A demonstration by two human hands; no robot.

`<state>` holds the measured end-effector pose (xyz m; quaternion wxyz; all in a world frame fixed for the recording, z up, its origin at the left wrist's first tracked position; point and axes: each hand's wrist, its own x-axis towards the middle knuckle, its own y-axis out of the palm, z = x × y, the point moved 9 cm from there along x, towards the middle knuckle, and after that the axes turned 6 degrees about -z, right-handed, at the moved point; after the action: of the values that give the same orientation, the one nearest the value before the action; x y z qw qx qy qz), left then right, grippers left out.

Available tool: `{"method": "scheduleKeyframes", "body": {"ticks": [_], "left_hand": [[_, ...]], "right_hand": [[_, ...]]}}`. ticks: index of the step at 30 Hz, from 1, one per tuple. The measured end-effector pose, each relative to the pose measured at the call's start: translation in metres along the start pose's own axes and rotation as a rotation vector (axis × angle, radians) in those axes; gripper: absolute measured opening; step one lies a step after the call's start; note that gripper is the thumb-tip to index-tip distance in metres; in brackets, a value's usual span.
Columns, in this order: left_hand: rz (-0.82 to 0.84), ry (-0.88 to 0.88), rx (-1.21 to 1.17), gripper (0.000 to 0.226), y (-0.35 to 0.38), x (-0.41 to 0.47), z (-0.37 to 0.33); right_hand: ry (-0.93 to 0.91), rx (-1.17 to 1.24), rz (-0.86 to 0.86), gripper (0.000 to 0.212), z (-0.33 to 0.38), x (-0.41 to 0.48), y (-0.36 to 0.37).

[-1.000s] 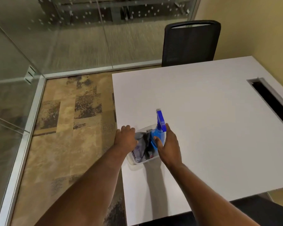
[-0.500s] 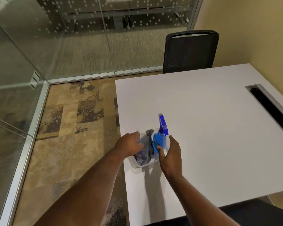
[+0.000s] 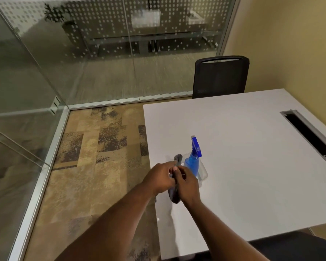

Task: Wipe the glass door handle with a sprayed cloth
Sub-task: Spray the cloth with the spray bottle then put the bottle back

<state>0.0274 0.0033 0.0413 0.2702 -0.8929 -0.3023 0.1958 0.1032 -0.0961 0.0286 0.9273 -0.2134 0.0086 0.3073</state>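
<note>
Cloth: the grey cloth hangs bunched between both hands, above the near left corner of the table. One end pokes up past the knuckles and the other droops below the wrists.
Left hand: the left hand has its fingers curled round the upper part of the cloth, probably to steady it.
Right hand: the right hand grasps the cloth from the other side, pressed close to the left. To me it looks like they are gathering or folding it into a pad.
Spray bottle: the blue spray bottle stands upright in a clear tray just beyond the hands, nozzle pointing away. Neither hand touches it, and it is close enough for a short reach.
Door handle: I cannot pick it out from here. Glass panels enclose the room to the left and ahead, well apart from the hands.
Stage: early, I judge. The cloth is in hand, no spraying is under way, and the wiping is not yet begun.
Next need: one hand has to free itself for the bottle while the other keeps the cloth.
</note>
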Motion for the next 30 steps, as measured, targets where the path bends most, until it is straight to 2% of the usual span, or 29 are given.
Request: {"method": "scheduleKeyframes", "body": {"ticks": [4, 5, 8, 13, 22, 30], "left_hand": [[-0.039, -0.015, -0.149, 0.062, -0.014, -0.013, 0.000], [-0.045, -0.008, -0.152, 0.058, -0.021, -0.017, -0.003], [-0.036, 0.028, -0.144, 0.009, -0.037, -0.022, -0.012], [0.060, 0.051, -0.306, 0.025, -0.066, -0.042, -0.038], [0.071, 0.079, -0.320, 0.016, -0.106, -0.072, -0.066], [0.044, 0.102, -0.402, 0.021, -0.128, -0.084, -0.081]], "right_hand": [[0.005, 0.106, 0.009, 0.019, 0.023, -0.009, 0.001], [0.002, 0.115, -0.002, 0.021, 0.028, -0.011, 0.000], [0.012, 0.142, -0.025, 0.021, 0.034, -0.011, -0.001], [0.037, 0.160, -0.042, 0.017, 0.057, -0.020, -0.008], [0.027, 0.150, -0.072, 0.015, 0.098, -0.036, -0.018], [-0.027, 0.159, -0.033, 0.024, 0.130, -0.045, -0.023]]}}
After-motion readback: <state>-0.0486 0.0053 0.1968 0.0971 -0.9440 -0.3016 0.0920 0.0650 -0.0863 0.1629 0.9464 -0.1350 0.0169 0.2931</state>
